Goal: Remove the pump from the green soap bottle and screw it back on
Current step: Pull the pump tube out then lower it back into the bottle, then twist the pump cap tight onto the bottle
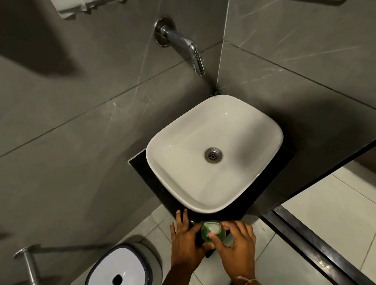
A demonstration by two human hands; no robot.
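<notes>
The green soap bottle (206, 235) stands on the front corner of the black counter (139, 167), seen from above, with its white pump head (213, 227) on top. My left hand (184, 240) rests against the bottle's left side, thumb on the bottle and fingers spread over the counter edge. My right hand (235, 245) comes in from the right, with a finger lying on the pump head and the others curled around the bottle's right side. The bottle's lower body is hidden by both hands.
A white basin (161, 158) with a metal drain sits on the counter just behind the bottle. A chrome tap (188, 49) juts from the grey tiled wall above it. A white lidded bin (117, 275) stands on the floor at lower left, beside a wall-mounted metal roll holder (28, 263).
</notes>
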